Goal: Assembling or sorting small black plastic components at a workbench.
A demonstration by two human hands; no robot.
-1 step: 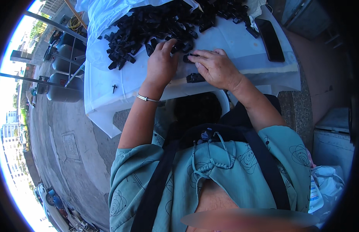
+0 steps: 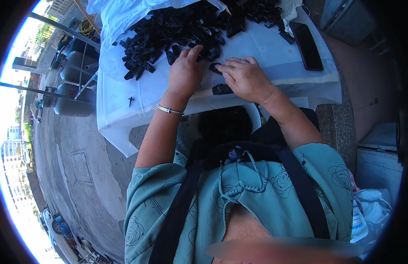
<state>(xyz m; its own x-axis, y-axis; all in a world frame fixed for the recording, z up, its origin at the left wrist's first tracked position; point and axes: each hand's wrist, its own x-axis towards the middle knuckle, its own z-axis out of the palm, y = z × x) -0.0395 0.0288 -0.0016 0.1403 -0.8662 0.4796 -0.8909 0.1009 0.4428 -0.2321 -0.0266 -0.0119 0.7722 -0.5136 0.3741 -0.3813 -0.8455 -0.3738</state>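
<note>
A heap of small black plastic parts (image 2: 173,26) lies across the far side of the white-covered table (image 2: 157,88). My left hand (image 2: 185,72) is at the near edge of this heap, fingers bent among the nearest pieces. Whatever is between its fingertips is hidden. My right hand (image 2: 245,77) has its fingertips on a single black plastic part (image 2: 214,67), just right of my left hand. Under the right palm's near side, a second black plastic part (image 2: 221,89) rests close to the table's front edge. A tiny black cross-shaped piece (image 2: 131,101) lies apart at the left.
A black phone (image 2: 307,46) lies at the table's right. Clear plastic sheeting (image 2: 111,31) bunches at the far left. Below the front edge, in front of me, is a round pale-rimmed container (image 2: 256,121) with a dark inside. Grey tanks (image 2: 74,100) stand left of the table.
My right fingers have shifted slightly on the black plastic part, so more of it shows. My left hand stays at the heap's edge with hardly any movement.
</note>
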